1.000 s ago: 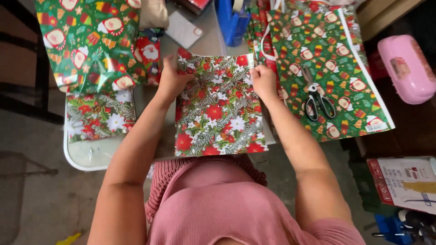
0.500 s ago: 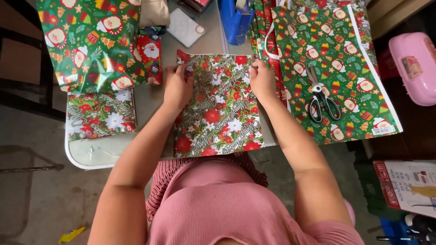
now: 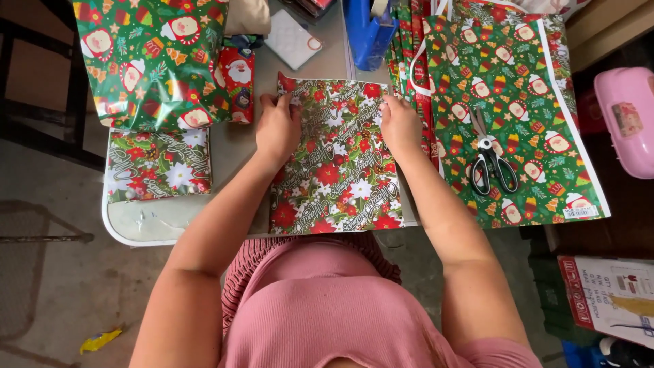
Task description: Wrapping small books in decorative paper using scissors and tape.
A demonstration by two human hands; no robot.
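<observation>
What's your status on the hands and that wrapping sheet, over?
Left hand and right hand flat on far edge of poinsettia wrapping sheet. Sheet lies on table. Scissors apart, to the right; nothing blocking.

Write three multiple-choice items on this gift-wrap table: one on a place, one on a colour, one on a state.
1. Where do the scissors lie?
A. On the green patterned paper sheet at the right
B. On the floor
C. Under the left hand

2. What colour is the tape dispenser at the far edge of the table?
A. Yellow
B. Blue
C. White

3. How do the two hands meet the poinsettia paper?
A. Both lifted clear of it
B. One holds it in the air
C. Left hand and right hand press on its far edge

Answers: 1 A, the black-handled scissors rest on that sheet. 2 B, its body is plainly blue. 3 C, both hands lie flat on the paper's far edge.
</observation>
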